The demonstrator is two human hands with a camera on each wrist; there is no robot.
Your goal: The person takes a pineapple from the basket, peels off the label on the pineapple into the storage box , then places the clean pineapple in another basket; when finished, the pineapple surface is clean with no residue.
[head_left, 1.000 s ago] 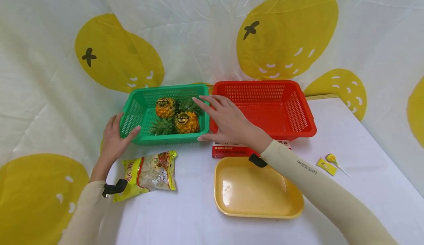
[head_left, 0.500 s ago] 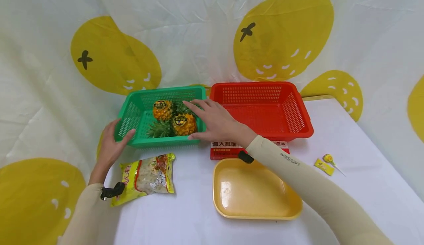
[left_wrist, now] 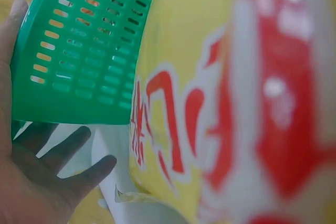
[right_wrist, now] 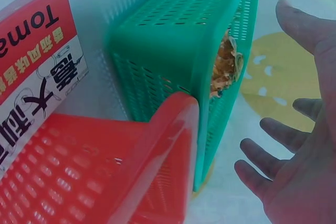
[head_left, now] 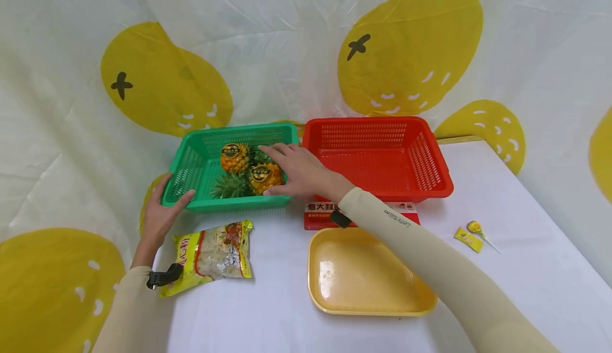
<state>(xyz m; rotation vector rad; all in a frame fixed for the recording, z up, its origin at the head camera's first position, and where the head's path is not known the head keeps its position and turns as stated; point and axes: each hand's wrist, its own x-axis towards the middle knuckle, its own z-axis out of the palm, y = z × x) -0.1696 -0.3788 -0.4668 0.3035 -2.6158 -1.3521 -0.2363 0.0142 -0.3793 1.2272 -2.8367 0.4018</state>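
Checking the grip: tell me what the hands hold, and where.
Both hands, left hand and right hand, are flat against the green basket's two ends; nothing gripped.

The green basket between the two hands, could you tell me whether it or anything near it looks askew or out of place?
The green basket sits skewed, not square with the red basket beside it. A red box lies partly tucked under the red basket. Nothing looks spilled or damaged; both pineapples lie on their sides inside.

Bright, even light; blurred wrist close-ups
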